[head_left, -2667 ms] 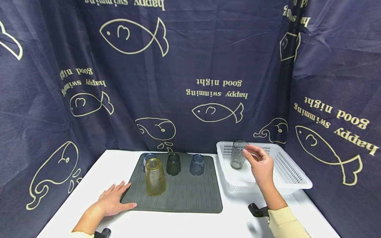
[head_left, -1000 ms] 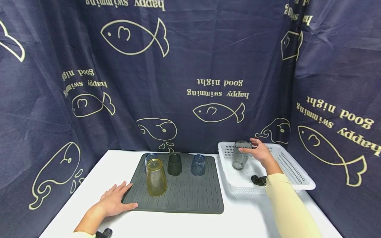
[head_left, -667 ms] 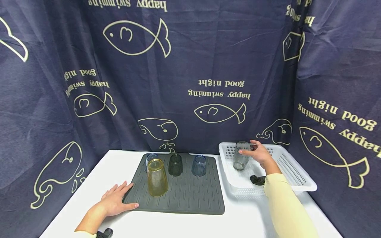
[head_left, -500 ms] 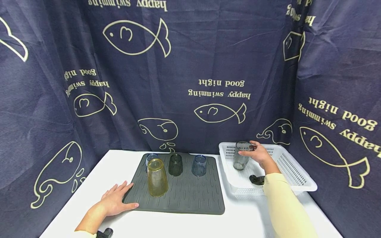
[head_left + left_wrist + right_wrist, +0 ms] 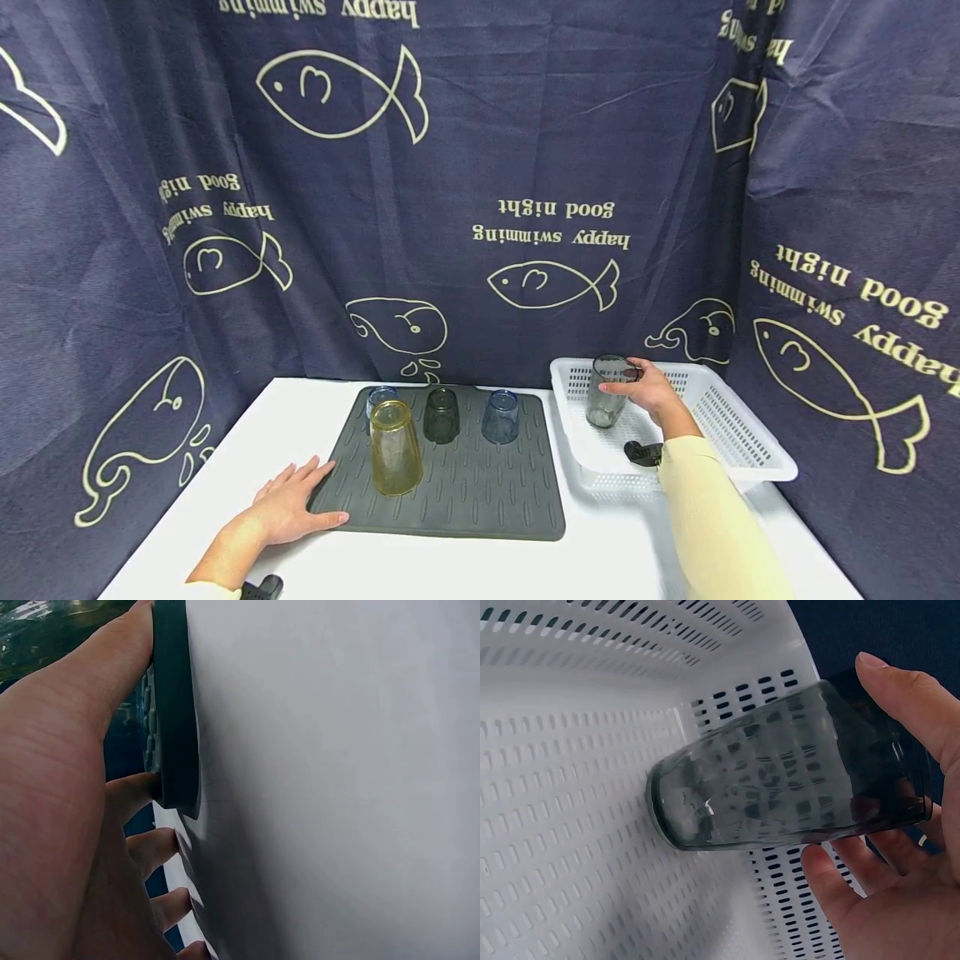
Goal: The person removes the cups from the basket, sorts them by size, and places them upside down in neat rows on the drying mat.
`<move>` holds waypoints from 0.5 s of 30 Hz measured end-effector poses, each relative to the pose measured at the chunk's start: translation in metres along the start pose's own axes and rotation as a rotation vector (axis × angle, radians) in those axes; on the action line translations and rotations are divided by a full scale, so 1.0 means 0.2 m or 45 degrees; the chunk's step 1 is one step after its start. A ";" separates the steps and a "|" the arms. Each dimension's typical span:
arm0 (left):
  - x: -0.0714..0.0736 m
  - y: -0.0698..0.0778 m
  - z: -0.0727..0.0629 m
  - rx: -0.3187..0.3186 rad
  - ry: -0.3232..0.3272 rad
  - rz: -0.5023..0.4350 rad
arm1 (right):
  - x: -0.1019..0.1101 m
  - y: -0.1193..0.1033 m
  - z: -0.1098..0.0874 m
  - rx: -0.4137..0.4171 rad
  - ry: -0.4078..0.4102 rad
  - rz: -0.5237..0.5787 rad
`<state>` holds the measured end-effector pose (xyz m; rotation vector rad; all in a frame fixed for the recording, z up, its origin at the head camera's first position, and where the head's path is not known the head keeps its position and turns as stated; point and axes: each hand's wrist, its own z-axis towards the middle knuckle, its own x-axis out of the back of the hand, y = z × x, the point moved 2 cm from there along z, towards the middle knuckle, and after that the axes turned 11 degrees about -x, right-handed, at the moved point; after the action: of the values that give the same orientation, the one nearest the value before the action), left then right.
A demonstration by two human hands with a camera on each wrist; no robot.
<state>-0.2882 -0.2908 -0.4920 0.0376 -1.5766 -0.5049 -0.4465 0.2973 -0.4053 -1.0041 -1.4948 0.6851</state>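
In the back left corner of the white basket (image 5: 750, 442) stands a tall grey-tinted glass tumbler (image 5: 606, 408), rim up. My right hand (image 5: 651, 393) holds it near the rim; in the right wrist view the thumb (image 5: 900, 690) lies along one side and the fingers (image 5: 829, 881) curve along the other. My left hand (image 5: 281, 508) lies flat with fingers spread at the front left corner of the dark grey drying mat (image 5: 480, 500). The thumb rests on the mat edge, and the other fingers reach along its left side.
Upside down on the mat stand a tall yellow glass (image 5: 396, 454), a short dark glass (image 5: 441, 417) and a short blue glass (image 5: 500, 418). Another blue glass (image 5: 378, 400) is partly hidden behind the yellow one. A navy curtain (image 5: 450, 208) hangs behind the white table (image 5: 420, 571).
Since the earliest frame my right forearm has swung in over the basket, and the hand has turned to wrap the tumbler from the right. My left hand and the mat's glasses stay put.
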 end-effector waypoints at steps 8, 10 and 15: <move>0.00 0.00 0.00 -0.002 -0.004 -0.005 | 0.00 -0.01 0.00 -0.009 -0.014 0.002; 0.00 0.00 0.00 -0.004 -0.004 -0.007 | 0.00 -0.01 0.00 -0.013 -0.012 0.004; -0.01 -0.01 0.00 -0.007 -0.003 -0.006 | 0.00 0.00 0.00 -0.016 -0.010 0.022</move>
<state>-0.2889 -0.2918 -0.4939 0.0365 -1.5773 -0.5132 -0.4467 0.2963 -0.4049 -1.0262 -1.5005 0.6935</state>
